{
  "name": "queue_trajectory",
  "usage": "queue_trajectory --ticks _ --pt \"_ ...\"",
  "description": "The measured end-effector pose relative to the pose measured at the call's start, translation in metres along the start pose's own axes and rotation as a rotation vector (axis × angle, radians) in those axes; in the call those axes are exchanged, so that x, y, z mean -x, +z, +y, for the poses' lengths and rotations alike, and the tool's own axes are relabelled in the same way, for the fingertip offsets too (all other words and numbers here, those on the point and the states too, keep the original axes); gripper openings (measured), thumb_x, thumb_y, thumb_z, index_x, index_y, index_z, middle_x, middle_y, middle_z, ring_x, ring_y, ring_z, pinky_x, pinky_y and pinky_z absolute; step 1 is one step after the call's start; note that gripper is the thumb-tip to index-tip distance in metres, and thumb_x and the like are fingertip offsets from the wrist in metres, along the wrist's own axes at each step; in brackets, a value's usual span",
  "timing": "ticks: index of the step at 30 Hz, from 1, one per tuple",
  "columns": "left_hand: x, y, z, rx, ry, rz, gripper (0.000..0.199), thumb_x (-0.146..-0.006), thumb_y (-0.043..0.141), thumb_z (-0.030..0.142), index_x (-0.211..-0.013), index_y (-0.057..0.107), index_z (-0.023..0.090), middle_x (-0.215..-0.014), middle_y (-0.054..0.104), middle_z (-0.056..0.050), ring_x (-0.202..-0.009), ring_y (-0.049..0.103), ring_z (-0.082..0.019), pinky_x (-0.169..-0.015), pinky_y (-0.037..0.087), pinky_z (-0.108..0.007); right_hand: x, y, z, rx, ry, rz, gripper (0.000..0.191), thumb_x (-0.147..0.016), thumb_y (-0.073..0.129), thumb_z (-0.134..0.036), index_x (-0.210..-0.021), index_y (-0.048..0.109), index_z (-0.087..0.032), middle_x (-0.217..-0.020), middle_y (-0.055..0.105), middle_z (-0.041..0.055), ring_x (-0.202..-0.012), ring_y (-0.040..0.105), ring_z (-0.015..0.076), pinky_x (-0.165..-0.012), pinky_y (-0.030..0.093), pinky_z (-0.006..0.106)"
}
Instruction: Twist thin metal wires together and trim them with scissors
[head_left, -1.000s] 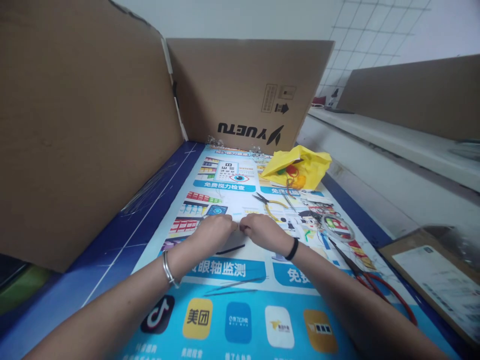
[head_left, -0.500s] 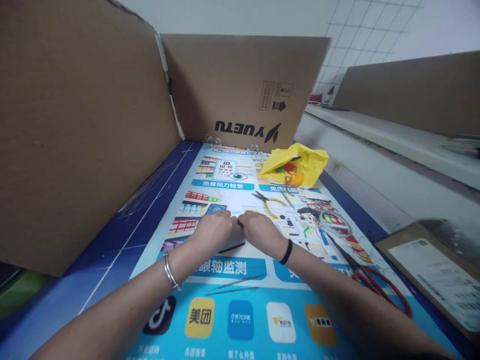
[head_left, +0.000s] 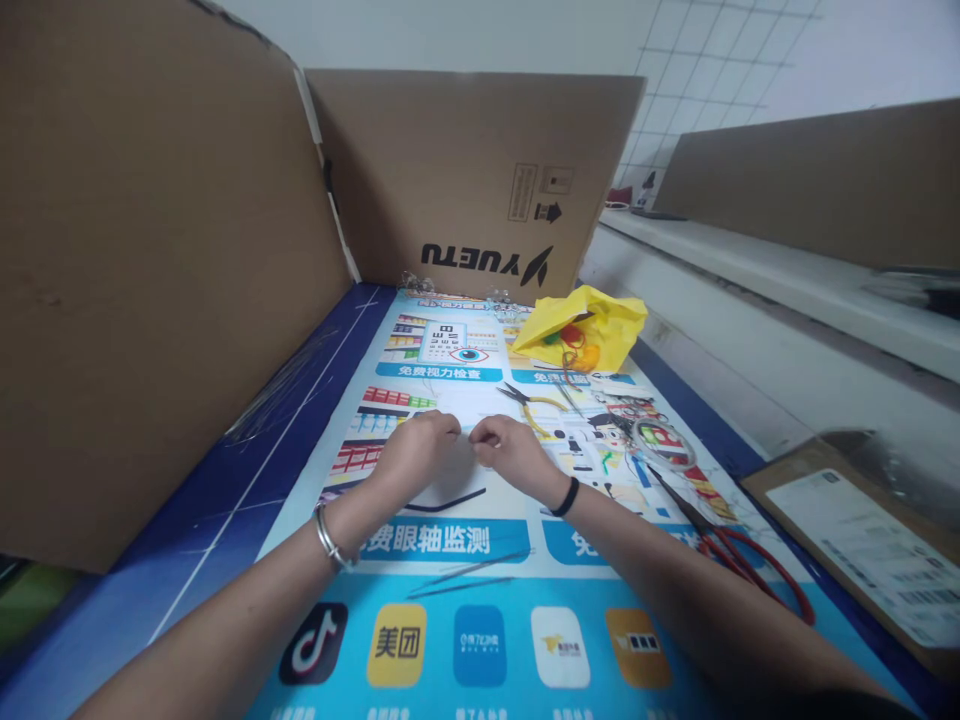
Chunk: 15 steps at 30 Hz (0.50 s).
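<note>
My left hand (head_left: pixel 420 447) and my right hand (head_left: pixel 513 452) are held close together over the middle of the printed poster (head_left: pixel 517 595), with a narrow gap between them. Both have their fingers curled into a pinch. Whatever the fingertips hold is too small to make out. Just beyond the right hand lie pliers (head_left: pixel 536 401) with yellow handles, jaws apart. Several thin dark wire pieces (head_left: pixel 472 575) lie on the poster, nearer than the hands. To the right, partly behind my right forearm, rest red-handled scissors (head_left: pixel 724 540).
A yellow bag (head_left: pixel 592 325) with red and orange thread stands at the back right. A coil of clear wire (head_left: pixel 664 443) lies right of the pliers. Cardboard panels (head_left: pixel 465 180) wall off the back and left. More thin wires (head_left: pixel 274 385) lie at left; a labelled package (head_left: pixel 855 540) sits at right.
My hands were touching at the fingertips and have drawn slightly apart, opening a small gap. The whole view has shifted a little.
</note>
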<state>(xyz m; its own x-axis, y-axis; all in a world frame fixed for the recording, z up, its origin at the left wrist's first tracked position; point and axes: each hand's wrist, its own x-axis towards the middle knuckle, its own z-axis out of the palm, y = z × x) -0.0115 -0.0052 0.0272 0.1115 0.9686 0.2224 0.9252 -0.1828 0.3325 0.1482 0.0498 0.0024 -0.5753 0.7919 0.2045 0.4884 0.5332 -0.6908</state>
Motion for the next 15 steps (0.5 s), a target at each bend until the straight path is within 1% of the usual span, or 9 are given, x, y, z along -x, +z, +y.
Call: queue_trajectory --ticks 5,7,9,12,15 --pt "-0.002 0.001 -0.002 0.216 -0.039 0.053 0.024 -0.076 0.042 0.015 -0.078 0.066 0.019 -0.080 0.067 -0.002 -0.076 0.058 -0.016 -0.068 0.042 -0.025 -0.001 0.010 0.007 -0.354 0.152 -0.004 0.007 -0.066 0.056 -0.017 -0.073 0.057 -0.016 -0.067 0.056 -0.0023 -0.057 0.055 0.0106 -0.055 0.047 0.023" --pt "-0.003 0.003 -0.003 0.285 -0.080 0.060 0.022 -0.074 0.044 0.017 -0.076 0.066 0.020 -0.078 0.067 -0.001 -0.075 0.058 -0.016 -0.066 0.042 -0.025 -0.001 0.012 0.006 -0.509 0.210 -0.006 0.009 -0.065 0.058 -0.020 -0.073 0.056 -0.016 -0.065 0.055 -0.0029 -0.054 0.054 0.0102 -0.053 0.048 0.024" --pt "-0.004 0.005 -0.005 0.357 -0.137 0.048 0.020 -0.072 0.046 0.018 -0.074 0.066 0.020 -0.074 0.067 0.000 -0.071 0.058 -0.015 -0.063 0.042 -0.024 0.000 0.014 0.005 -0.625 0.239 0.007 0.012 -0.065 0.060 -0.023 -0.073 0.055 -0.016 -0.065 0.054 -0.0032 -0.053 0.053 0.0097 -0.054 0.049 0.025" --pt "-0.005 0.010 -0.006 0.473 -0.210 0.038 0.018 -0.071 0.047 0.020 -0.074 0.065 0.020 -0.065 0.065 0.001 -0.063 0.057 -0.014 -0.057 0.041 -0.023 0.002 0.016 0.003 -0.715 0.255 0.026 0.016 -0.063 0.062 -0.026 -0.072 0.054 -0.016 -0.065 0.054 -0.0031 -0.053 0.053 0.0091 -0.055 0.049 0.026" --pt "-0.005 0.016 -0.008 0.583 -0.260 0.057 0.016 -0.070 0.049 0.023 -0.074 0.064 0.019 -0.060 0.062 0.002 -0.056 0.056 -0.012 -0.054 0.041 -0.022 0.002 0.017 0.004 -0.758 0.253 0.030 0.017 -0.063 0.064 -0.027 -0.071 0.054 -0.016 -0.066 0.053 -0.0029 -0.055 0.053 0.0092 -0.056 0.049 0.025"
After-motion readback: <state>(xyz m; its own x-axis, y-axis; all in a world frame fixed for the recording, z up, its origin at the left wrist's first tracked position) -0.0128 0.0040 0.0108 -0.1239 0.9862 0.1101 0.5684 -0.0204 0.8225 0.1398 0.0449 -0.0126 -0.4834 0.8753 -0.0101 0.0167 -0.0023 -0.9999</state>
